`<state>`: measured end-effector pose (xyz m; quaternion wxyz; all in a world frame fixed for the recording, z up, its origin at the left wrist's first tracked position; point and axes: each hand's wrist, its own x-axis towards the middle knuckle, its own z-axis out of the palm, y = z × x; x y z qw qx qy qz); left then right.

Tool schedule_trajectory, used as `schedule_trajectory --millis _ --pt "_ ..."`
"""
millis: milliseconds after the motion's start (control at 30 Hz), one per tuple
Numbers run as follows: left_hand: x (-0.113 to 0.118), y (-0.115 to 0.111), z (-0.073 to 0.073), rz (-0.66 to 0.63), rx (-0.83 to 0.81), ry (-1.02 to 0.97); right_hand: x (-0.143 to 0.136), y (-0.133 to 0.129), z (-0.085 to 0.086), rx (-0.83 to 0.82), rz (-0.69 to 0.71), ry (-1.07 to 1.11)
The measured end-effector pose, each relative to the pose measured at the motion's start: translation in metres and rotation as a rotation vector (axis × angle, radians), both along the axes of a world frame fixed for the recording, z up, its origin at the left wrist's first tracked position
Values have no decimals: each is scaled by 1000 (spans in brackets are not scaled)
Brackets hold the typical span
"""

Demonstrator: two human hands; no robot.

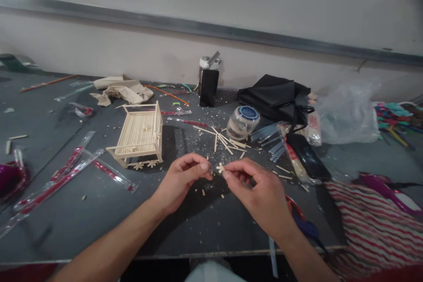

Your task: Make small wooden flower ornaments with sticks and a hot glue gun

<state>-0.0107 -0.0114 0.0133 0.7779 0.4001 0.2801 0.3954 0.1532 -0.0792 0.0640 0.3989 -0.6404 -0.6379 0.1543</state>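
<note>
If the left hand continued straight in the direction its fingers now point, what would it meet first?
Most likely the small flower-shaped piece pinched by the right hand, just ahead of the left hand; the exact depth is hard to judge.

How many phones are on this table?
2. One black phone stands upright in front of a bottle; another phone lies near the striped cloth, beyond the right hand. More could be hidden.
</note>
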Motion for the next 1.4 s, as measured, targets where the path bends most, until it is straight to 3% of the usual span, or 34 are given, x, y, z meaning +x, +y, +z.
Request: schedule_trajectory --millis 200,367,1000,1133,1300,1400 --pt "2 -2 -1 78 139 90 0 1 -2 -28 -2 -6" --pt "2 -4 0 -12 81 -16 -2 6 -4 -47 46 -22" --pt "1 -2 0 14 50 -34 -2 8 -9 -87 116 -21" --pt "1 -2 0 21 46 -44 6 10 -2 -111 125 -11" --pt "2 -1 0 3 54 -43 21 17 14 -55 39 -19" --pt "2 -1 -1 3 52 -36 15 15 15 -71 81 -38"
